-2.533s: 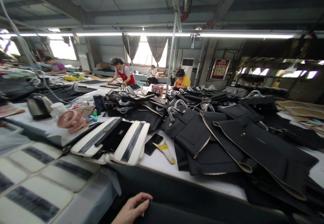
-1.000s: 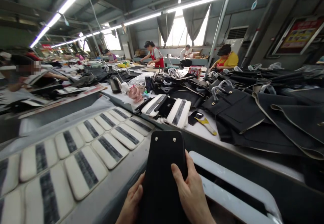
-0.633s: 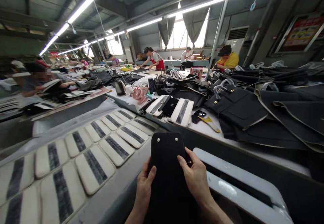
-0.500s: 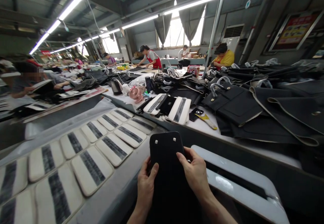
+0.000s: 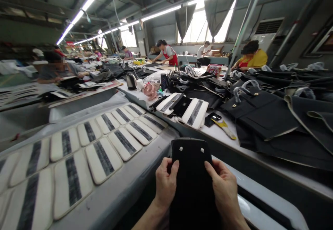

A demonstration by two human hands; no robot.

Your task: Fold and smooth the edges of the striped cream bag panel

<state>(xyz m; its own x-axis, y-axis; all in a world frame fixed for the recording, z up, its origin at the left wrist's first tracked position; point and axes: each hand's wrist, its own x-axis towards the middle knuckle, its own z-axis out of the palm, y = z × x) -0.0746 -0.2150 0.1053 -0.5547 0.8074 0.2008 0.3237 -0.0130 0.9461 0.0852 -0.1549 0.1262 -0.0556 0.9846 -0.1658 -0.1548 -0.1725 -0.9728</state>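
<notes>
A black leather-like bag panel (image 5: 191,181) with two small pale tabs near its top edge is held up in front of me. My left hand (image 5: 167,179) is closed on its left edge, thumb on the face toward me. On the opposite edge my right hand (image 5: 222,178) grips it the same way. The panel's lower end runs out of view at the bottom. To the left, rows of off-white panels (image 5: 103,159) with a dark stripe down the middle lie on a grey table (image 5: 109,195).
Across the bench ahead are a pile of black bag pieces (image 5: 260,112), stacked white panels (image 5: 195,114), a yellow-handled tool (image 5: 225,129), a pink fan (image 5: 150,90) and a kettle (image 5: 130,81). A pale glossy frame (image 5: 275,202) stands at my right. Several co-workers are farther back.
My view has turned left, so the surroundings shift right in it. Both hands still hold the black panel, whose top edge now looks bent back, with my thumbs closer to the tabs.
</notes>
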